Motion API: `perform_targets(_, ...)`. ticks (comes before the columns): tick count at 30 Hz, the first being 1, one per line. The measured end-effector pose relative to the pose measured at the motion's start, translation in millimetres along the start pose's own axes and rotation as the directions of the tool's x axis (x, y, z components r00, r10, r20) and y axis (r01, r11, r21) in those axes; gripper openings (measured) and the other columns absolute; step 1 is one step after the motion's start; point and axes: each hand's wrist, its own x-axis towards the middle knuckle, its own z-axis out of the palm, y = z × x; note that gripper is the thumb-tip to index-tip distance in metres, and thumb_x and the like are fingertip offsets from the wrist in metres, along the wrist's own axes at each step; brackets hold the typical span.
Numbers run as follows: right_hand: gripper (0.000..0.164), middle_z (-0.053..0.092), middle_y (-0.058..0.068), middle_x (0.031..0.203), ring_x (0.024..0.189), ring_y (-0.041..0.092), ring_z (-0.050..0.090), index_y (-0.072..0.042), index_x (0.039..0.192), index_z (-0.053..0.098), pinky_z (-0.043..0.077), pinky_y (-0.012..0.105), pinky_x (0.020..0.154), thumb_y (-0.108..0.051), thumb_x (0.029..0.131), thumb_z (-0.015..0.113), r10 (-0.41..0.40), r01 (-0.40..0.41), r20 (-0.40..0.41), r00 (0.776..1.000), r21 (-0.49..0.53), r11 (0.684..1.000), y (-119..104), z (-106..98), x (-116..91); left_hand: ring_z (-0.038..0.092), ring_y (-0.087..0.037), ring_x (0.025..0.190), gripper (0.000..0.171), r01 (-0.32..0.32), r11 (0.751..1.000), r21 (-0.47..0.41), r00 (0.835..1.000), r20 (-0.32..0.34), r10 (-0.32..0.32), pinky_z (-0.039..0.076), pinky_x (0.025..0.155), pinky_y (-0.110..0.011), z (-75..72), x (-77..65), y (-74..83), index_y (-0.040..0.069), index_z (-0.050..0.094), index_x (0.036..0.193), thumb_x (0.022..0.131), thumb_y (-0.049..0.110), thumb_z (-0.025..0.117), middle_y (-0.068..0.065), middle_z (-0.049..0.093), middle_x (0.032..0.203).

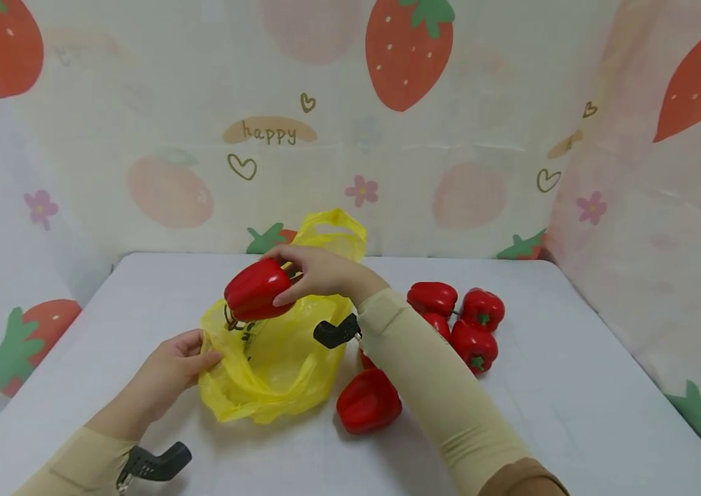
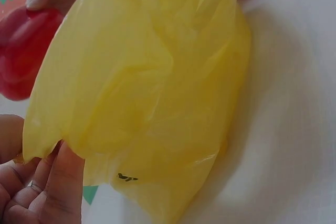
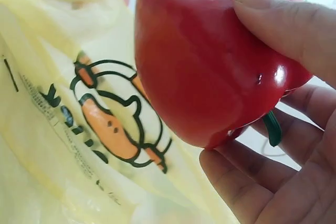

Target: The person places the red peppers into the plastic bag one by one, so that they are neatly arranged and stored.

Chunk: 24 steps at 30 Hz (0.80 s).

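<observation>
In the head view my right hand (image 1: pixel 322 274) grips a red bell pepper (image 1: pixel 258 289) above a yellow plastic bag (image 1: pixel 288 344). The right wrist view shows the thumb on one side of the pepper (image 3: pixel 210 61), fingers on the other, and its green stem near the palm. My left hand (image 1: pixel 173 365) pinches the left edge of the bag, thumb and fingers at its rim. A printed cartoon figure (image 3: pixel 113 119) marks the bag. Its mouth gapes toward me in the head view, and one handle loop (image 1: pixel 338 219) stands up at the back.
One red pepper (image 1: pixel 369 401) lies just right of the bag, with another partly hidden behind the right forearm. Farther right several red peppers (image 1: pixel 474 344) sit in a cluster on the white table (image 1: pixel 573 386). A strawberry-patterned cloth (image 1: pixel 480 138) hangs behind and at the sides.
</observation>
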Motion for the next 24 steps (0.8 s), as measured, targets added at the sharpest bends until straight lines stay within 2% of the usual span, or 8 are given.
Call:
perform_targets(6,0.055,0.058,-0.003,0.110,0.100,0.013,0.056,-0.028,0.118,0.050,0.052,0.026,0.078,-0.021,0.072,0.078,0.032,-0.033,0.077,0.997,0.010,0.999,11,6,11,0.059,-0.016,0.090,0.050,0.011,1.000,0.000,1.000,0.003,-0.011,0.052,0.080,-0.026,-0.5,2.2,-4.6,0.002,0.046,0.127,0.088,0.030,0.060,-0.011,0.059,0.117)
perform_targets(14,0.055,0.054,-0.005,0.113,0.101,0.018,0.056,-0.026,0.119,0.050,0.052,0.026,0.078,-0.015,0.073,0.077,0.060,-0.062,0.121,0.991,0.008,0.998,27,11,16,0.060,-0.014,0.087,0.047,-0.014,0.999,-0.032,1.000,0.028,0.015,0.052,0.078,-0.023,-0.1,5.2,-3.0,0.000,0.046,0.125,0.089,0.028,0.060,-0.007,0.062,0.109)
perform_targets(24,0.057,0.052,-0.007,0.116,0.111,0.014,0.049,-0.024,0.121,0.050,0.048,0.021,0.083,-0.013,0.073,0.077,0.079,-0.074,0.200,0.977,-0.029,0.997,41,25,24,0.060,-0.013,0.086,0.049,0.008,0.998,-0.065,0.999,0.033,-0.005,0.052,0.077,-0.024,1.8,8.0,-1.7,0.000,0.045,0.124,0.088,0.027,0.062,-0.006,0.063,0.107)
